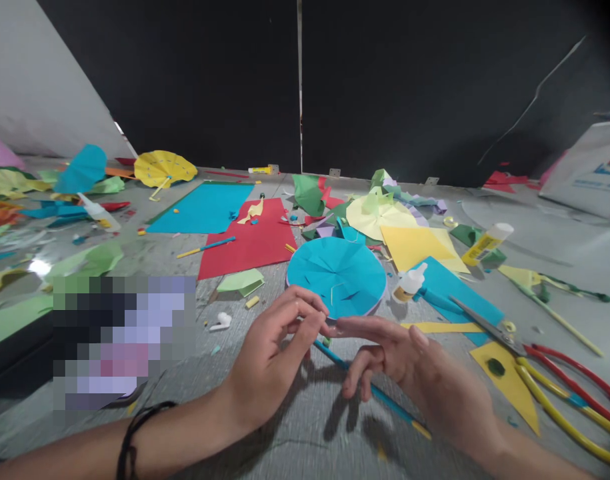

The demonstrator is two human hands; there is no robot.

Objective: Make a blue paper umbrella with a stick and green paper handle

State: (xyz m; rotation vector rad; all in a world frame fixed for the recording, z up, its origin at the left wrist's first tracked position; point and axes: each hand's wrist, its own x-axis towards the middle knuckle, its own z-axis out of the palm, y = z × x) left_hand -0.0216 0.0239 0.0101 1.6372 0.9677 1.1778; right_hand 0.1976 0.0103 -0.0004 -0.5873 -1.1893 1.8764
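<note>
The left hand [272, 357] curls, its fingertips pressed together. The right hand [399, 357] reaches across, its forefinger meeting them; whatever they pinch is too small to tell. A blue stick [379, 395] runs under the right hand. Just ahead sit a blue paper disc [337, 277], a glue bottle [409, 283] and scissors [489, 327].

Black cord bracelet [129, 440] at the wrist of the left hand [269, 360]

1. Pixelated patch [123, 341] hides whatever lies left of the hands.
2. Scissors handles [569, 398] cut off by right edge.
3. Printed bag [589, 170] also cut off there.
4. Blue stick [392, 405] partly hidden behind right hand [425, 360].
</note>
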